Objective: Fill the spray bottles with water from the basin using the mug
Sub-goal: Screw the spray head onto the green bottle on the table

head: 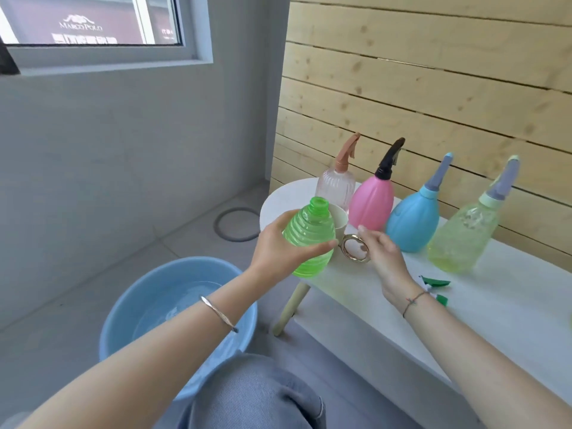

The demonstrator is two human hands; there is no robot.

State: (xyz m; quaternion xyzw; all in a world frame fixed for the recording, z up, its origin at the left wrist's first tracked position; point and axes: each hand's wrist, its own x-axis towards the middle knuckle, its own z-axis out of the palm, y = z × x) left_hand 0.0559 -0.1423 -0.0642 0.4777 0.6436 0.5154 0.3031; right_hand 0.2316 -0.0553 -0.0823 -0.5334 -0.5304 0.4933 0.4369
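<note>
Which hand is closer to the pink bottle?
Right. The right hand sits just before the pink bottle, by the mug; the left hand grips the green bottle further left.

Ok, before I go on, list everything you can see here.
clear bottle: 1, clear, tan sprayer, far end of bench
pink bottle: 1, pink, black sprayer, next along
blue bottle: 1, blue, grey sprayer, next along
pale green bottle: 1, grey sprayer, row's right end
green bottle: 1, green, uncapped, in left hand
mug: 1, cream, gold ring handle, bench, behind green bottle
sprayer head: 1, green, lying on bench
basin: 1, blue, water inside, floor
bench: 1, white, along wooden wall
left hand: 1, grips green bottle
right hand: 1, at mug handle, grip unclear
</note>
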